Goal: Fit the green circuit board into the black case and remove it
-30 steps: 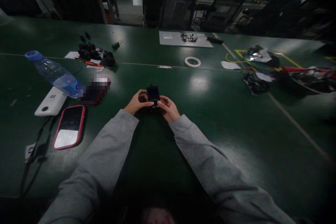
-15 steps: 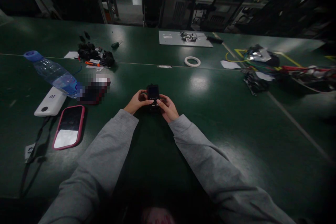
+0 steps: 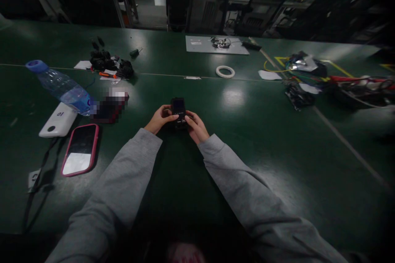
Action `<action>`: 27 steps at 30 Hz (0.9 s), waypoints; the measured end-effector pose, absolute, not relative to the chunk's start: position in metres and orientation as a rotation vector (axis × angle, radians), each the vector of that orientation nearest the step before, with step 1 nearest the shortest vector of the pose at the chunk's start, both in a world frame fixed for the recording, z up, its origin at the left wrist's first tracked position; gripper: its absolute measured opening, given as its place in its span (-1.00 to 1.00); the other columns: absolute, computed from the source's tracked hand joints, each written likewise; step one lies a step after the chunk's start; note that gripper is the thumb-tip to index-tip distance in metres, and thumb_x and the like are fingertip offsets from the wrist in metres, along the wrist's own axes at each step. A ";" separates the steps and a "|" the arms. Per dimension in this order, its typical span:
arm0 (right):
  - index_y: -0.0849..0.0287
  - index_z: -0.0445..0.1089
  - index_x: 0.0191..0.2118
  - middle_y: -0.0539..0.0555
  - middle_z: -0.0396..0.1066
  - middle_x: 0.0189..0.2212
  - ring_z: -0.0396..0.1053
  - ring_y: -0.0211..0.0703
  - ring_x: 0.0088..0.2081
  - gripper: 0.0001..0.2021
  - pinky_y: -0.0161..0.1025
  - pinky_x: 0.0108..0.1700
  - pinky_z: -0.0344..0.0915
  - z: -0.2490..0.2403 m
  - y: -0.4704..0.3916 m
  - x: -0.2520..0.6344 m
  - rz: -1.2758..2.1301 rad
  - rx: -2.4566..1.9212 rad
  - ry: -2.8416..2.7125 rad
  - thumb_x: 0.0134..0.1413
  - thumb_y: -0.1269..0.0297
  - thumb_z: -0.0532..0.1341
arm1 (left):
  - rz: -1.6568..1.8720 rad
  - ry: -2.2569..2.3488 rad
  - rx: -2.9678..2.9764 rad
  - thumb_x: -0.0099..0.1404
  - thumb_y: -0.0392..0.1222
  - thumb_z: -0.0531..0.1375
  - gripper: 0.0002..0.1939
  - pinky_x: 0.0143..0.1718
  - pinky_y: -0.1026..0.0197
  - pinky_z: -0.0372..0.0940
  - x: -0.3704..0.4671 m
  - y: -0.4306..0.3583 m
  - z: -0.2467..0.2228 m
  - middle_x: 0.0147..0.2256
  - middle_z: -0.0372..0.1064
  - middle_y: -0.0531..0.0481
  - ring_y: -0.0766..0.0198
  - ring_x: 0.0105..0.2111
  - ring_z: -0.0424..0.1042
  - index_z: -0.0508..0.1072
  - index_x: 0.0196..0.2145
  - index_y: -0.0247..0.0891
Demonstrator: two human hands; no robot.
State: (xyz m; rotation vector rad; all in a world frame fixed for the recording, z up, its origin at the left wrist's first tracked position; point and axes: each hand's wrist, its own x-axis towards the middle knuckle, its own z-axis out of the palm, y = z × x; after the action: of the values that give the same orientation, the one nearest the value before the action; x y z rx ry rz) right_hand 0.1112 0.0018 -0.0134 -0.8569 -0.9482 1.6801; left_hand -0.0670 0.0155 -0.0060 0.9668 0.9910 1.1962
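Note:
A small black device with a dark screen and a row of buttons (image 3: 178,109) stands between my two hands near the middle of the green table (image 3: 191,172). My left hand (image 3: 159,119) is closed on its left side, with the thumb lying across the front toward the buttons. From the right, my right hand (image 3: 196,126) grips the other side, its thumb near the lower front. The fingers behind the device are hidden. What kind of device it is, I cannot make out for sure.
To the left are a tilted water bottle (image 3: 61,86), a white power bank (image 3: 58,121) with a cable, and a pink-cased phone (image 3: 80,150). Farther back lie black parts (image 3: 106,61), a tape roll (image 3: 225,72) and a grey board (image 3: 200,48). Cables (image 3: 354,86) pile up at right.
The device has tilted slightly, and more of its lower front shows. My left thumb has shifted a little left on it. Both hands keep their hold.

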 end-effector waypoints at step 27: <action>0.03 0.25 0.03 0.02 0.37 -0.15 0.35 -0.17 -0.12 -0.40 -0.17 -0.03 0.32 -0.013 0.000 0.113 1.729 -0.844 -0.987 -0.13 -0.02 0.41 | 1.132 0.972 1.008 -0.11 -0.19 0.46 -0.32 -0.08 0.07 0.29 -0.074 0.017 -0.012 -0.29 0.41 0.01 0.24 -0.25 0.44 0.34 -0.02 -0.23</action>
State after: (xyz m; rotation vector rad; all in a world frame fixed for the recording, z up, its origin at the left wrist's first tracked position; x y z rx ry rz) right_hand 0.1131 -0.0005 -0.0129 -0.8441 -0.9872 1.7287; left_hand -0.0737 0.0172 -0.0116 1.0081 0.9719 1.1316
